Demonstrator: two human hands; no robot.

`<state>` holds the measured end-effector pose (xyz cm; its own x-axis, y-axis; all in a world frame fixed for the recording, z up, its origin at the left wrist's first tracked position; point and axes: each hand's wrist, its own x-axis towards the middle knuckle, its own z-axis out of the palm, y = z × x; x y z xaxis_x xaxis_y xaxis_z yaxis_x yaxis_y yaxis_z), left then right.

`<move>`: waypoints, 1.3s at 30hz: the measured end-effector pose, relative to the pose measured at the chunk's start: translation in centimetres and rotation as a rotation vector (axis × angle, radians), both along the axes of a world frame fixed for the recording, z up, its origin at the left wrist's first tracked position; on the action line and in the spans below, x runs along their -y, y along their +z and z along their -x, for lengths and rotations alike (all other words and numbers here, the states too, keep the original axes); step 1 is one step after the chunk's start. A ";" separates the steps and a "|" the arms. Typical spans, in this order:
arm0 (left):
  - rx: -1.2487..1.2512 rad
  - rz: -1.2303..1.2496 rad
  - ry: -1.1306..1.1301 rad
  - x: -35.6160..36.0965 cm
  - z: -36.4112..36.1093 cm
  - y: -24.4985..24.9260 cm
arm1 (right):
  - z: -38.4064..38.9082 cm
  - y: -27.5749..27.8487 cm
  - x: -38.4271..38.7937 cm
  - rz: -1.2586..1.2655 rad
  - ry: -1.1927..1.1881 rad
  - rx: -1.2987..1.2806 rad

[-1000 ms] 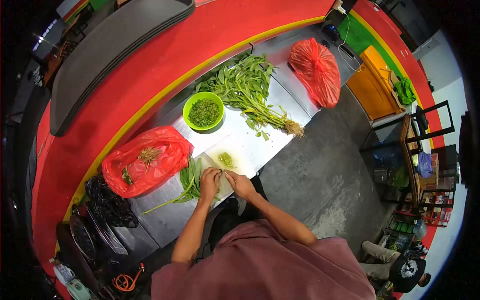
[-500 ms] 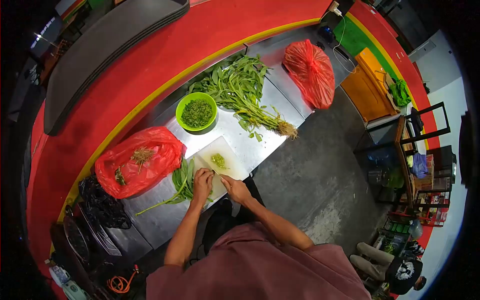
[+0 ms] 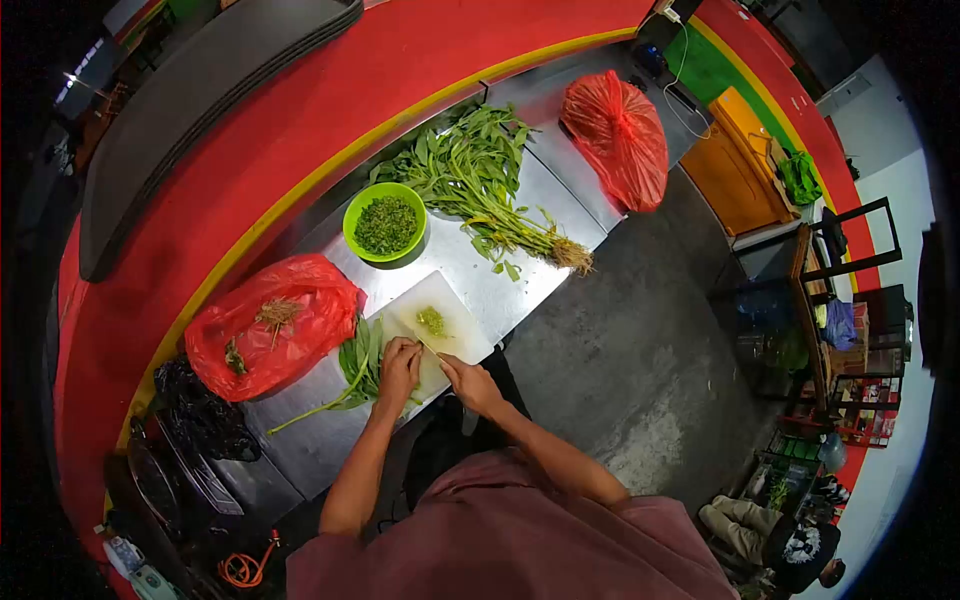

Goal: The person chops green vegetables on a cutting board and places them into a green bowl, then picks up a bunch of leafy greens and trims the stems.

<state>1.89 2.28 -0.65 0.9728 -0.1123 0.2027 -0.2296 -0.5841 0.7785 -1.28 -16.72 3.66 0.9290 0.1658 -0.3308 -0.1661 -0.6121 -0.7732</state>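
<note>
My left hand (image 3: pixel 402 365) is closed, its fingers curled over the stems of a leafy green bunch (image 3: pixel 362 358) at the left side of a white cutting board (image 3: pixel 466 322). In my right hand (image 3: pixel 472 384) is a knife (image 3: pixel 430 348), its thin blade close to the left fingertips and partly hidden. Just beyond the blade, a small pile of chopped pale-green stems (image 3: pixel 431 321) lies on the board. Farther back stands a lime-green bowl (image 3: pixel 349 224) with finely chopped greens (image 3: pixel 386 224) in it.
A large rooted bunch of greens (image 3: pixel 490 185) lies across the metal table (image 3: pixel 560 205). An open red plastic bag (image 3: pixel 325 285) holds root ends, left of the board. A tied red bag (image 3: pixel 618 145) is at the far right, a black bag (image 3: pixel 205 412) at left. Another person (image 3: pixel 770 535) is at lower right.
The whole view has shifted slightly. Both hands stay at the board, the left closed on the stems and the right on the knife, with little visible movement.
</note>
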 end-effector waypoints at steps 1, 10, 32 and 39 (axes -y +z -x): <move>0.003 0.010 0.001 -0.1 0.2 0.1 | 0.0 0.1 0.2 -0.016 0.007 -0.024; -0.008 0.053 0.043 -0.1 -0.4 0.0 | 1.8 3.3 2.8 -0.127 0.084 -0.138; -0.028 0.060 0.029 -0.2 -0.3 -0.9 | 2.3 -0.9 0.4 -0.103 -0.040 0.173; 0.008 0.019 -0.011 -0.6 -0.7 -0.3 | 1.2 2.1 0.3 -0.011 -0.008 -0.050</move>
<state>2.58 2.84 -0.95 0.9698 -0.1187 0.2130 -0.2423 -0.5665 0.7877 -2.50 -17.03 5.80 0.9127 0.1627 -0.3748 -0.2090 -0.6024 -0.7703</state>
